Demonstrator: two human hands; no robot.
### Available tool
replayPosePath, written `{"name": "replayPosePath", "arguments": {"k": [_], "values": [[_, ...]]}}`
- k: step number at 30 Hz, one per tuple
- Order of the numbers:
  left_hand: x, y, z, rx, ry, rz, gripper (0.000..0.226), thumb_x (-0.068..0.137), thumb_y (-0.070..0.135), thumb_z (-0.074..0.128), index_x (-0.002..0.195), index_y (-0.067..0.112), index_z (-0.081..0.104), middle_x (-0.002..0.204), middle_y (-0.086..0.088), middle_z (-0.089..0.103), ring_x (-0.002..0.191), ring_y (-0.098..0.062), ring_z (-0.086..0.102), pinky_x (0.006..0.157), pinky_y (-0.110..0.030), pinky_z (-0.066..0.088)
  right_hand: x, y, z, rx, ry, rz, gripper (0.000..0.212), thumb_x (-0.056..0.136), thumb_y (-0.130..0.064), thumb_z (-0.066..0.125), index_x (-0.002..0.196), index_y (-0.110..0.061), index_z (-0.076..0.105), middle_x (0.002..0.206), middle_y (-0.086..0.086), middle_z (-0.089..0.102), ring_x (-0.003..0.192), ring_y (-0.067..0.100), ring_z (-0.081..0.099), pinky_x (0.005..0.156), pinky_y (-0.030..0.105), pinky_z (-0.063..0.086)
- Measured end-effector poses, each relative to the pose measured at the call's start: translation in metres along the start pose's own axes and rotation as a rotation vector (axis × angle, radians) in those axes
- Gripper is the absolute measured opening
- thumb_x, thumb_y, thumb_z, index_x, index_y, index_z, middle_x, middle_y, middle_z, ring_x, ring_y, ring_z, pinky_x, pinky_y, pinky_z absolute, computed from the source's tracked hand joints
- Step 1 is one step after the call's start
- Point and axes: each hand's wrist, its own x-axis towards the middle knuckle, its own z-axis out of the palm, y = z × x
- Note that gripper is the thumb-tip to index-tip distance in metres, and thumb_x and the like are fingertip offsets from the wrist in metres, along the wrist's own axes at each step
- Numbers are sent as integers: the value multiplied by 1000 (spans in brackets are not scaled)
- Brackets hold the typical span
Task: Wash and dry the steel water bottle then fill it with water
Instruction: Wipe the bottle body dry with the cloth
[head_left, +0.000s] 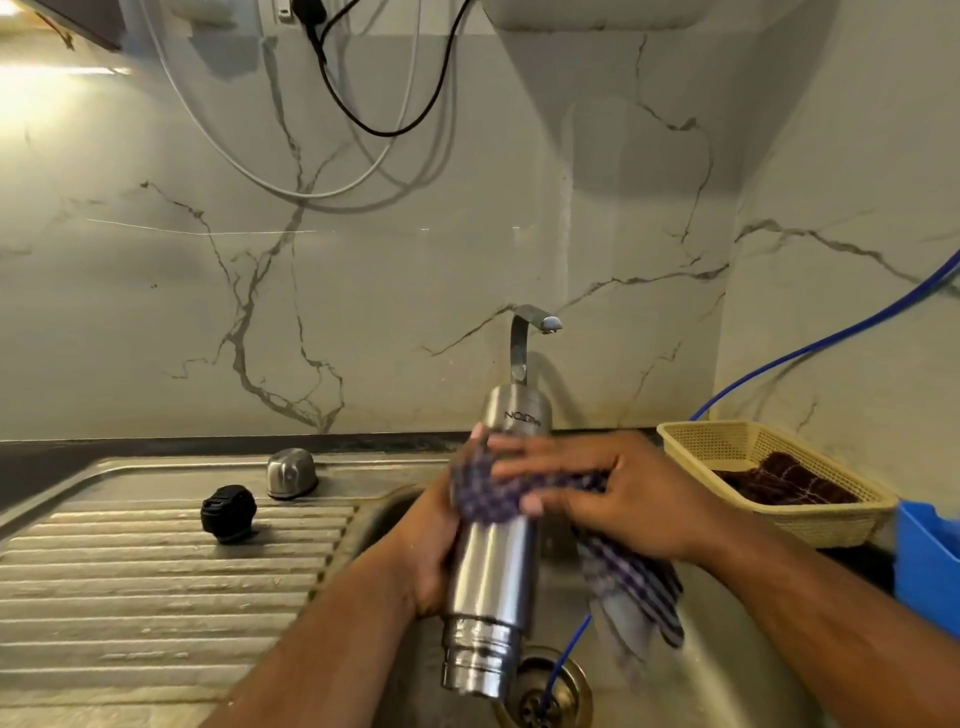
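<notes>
The steel water bottle (496, 577) is held upside down over the sink basin (727, 670), its threaded neck pointing toward the drain. My left hand (428, 556) grips its body from the left. My right hand (602, 493) presses a blue checked cloth (631, 587) around the bottle's upper middle; the cloth's loose end hangs to the right. The bottle's black inner stopper (228, 513) and steel cap (291, 473) rest on the ribbed drainboard (156, 597) at left. The tap (530, 332) stands behind the bottle, with no water running.
A beige plastic basket (810, 525) with a dark cloth inside sits to the right of the sink. A blue container (930, 561) stands at the right edge. A thin blue tube (566, 649) runs into the drain (545, 696). Cables hang on the marble wall.
</notes>
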Motion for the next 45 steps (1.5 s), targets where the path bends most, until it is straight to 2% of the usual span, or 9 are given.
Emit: {"name": "replayPosePath", "arguments": {"k": [5,10,12,17,21,28,34,41,45], "values": [[-3,-2,16,-19,19,-20,63,99,55,44,108,-5,64,84,-29,68,61,-37,68,55,-40,61,8,9,0,-74,377,57,38,92,-27,74,126,-42,69,136,-30,58,130,-14,47,120,33,36],[-2,8,-5,-50,223,13,57,101,50,44,117,-2,61,81,-26,73,66,-34,72,65,-38,57,-8,-19,15,-65,-377,-71,37,92,-17,75,127,-26,72,140,-25,58,132,-6,51,118,30,38],[-5,11,-7,-54,231,-3,63,99,55,46,120,-3,60,94,-29,74,77,-36,73,76,-42,56,-10,-21,13,-38,-488,-119,37,91,-11,75,127,-17,72,141,-17,60,133,-1,52,118,36,38],[-8,7,-1,15,98,-20,76,87,66,59,128,2,64,112,-25,71,94,-41,71,85,-51,59,1,4,0,-60,99,-23,38,91,-19,74,125,-36,71,136,-32,58,131,-10,49,118,35,40],[-10,0,13,30,-17,-82,80,94,70,41,122,-1,62,99,-28,69,69,-37,71,57,-40,62,5,20,-4,-129,415,44,37,92,-26,74,126,-41,70,135,-27,61,128,-15,49,118,32,38],[-8,9,2,2,207,22,43,107,36,38,99,1,61,57,-15,69,45,-22,68,37,-21,50,-9,-18,8,-99,-394,-121,39,91,-19,76,128,-26,71,140,-23,59,131,-5,52,114,28,41],[-9,6,6,20,117,-74,69,84,62,63,112,-1,68,98,-27,73,82,-40,71,81,-52,59,-3,14,-8,-145,179,-5,42,91,-25,75,128,-41,67,136,-33,57,132,-11,48,118,39,39],[-2,4,-3,-27,149,-82,68,100,56,40,106,-4,71,81,-23,73,61,-31,71,66,-37,53,-8,0,5,-93,-310,-91,40,89,-20,78,128,-27,70,139,-24,59,132,-3,53,114,33,42],[-4,6,2,39,127,-94,59,100,51,42,103,-2,69,86,-26,72,65,-36,70,61,-38,60,-4,14,-2,-36,27,19,39,91,-21,75,127,-35,70,136,-29,60,132,-7,50,118,38,39]]}}
